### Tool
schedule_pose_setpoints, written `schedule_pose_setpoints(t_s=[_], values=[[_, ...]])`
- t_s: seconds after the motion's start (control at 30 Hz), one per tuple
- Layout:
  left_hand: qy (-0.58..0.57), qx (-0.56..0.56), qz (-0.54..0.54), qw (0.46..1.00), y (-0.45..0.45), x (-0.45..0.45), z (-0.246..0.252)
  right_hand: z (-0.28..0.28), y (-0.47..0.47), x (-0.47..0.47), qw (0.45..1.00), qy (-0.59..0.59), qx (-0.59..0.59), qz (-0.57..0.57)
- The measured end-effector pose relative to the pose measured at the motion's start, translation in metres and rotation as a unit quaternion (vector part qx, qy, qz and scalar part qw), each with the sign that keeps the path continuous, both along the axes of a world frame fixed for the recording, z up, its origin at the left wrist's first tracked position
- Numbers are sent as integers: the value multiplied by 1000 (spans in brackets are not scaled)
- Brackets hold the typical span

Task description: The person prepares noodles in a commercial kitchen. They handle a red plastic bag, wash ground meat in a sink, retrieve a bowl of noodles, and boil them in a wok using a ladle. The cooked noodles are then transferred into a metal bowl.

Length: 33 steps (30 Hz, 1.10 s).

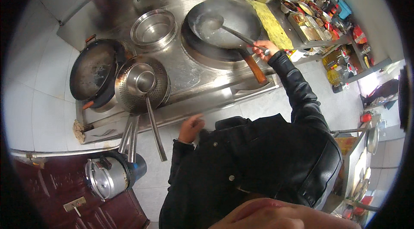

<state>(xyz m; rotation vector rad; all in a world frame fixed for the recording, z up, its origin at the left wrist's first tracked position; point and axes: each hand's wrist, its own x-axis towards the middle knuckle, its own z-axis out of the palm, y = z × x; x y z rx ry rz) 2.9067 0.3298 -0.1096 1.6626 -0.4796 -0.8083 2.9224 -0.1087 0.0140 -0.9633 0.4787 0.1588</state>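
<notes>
My right hand [266, 50] grips the metal handle of a ladle [237, 33]. The ladle's bowl dips into a large wok [241, 11], where it meets a thin layer of cloudy liquid or steam. Under my right hand, the wok's wooden handle [255, 69] points toward me. The wok sits over a round burner ring in a stainless steel range [181, 74]. In front of my body, off the range's front edge, my left hand [191, 128] hangs with loosely bent fingers and nothing in it.
Left on the range stand a steel pot [154, 28], a two-handled wok [93, 70] and a perforated strainer [124, 90] with a ladle [141, 78] on it; their handles overhang the front edge. A yellow cloth [270, 22] and seasoning trays [312, 30] lie right. A pressure cooker [108, 177] stands lower left.
</notes>
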Motion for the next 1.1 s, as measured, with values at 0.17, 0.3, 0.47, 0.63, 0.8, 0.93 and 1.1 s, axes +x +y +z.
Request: schedule_pose_setpoints(t_s=[0.17, 0.3, 0.47, 0.63, 0.8, 0.93, 1.1], values=[[2, -25, 7, 1000, 1, -4, 6, -24, -16, 22, 959, -34, -280, 7], [15, -22, -2, 1000, 0, -4, 10, -49, -52, 21, 803, -71, -587, 72], [42, -16, -14, 999, -1, -3, 6, -57, -70, -22, 877, -2, -471, 94], [5, -21, -21, 1000, -4, -1, -4, -24, -38, -74, 933, 29, -352, 71], [16, -16, -30, 999, -6, 0, -7, 18, -10, -85, 974, 69, -204, 67], [32, -19, -12, 999, -7, 0, -2, 26, 6, -68, 978, 59, -178, 87], [0, 11, 5, 1000, -3, 1, 1, 4, 8, -17, 976, 4, -202, 76]])
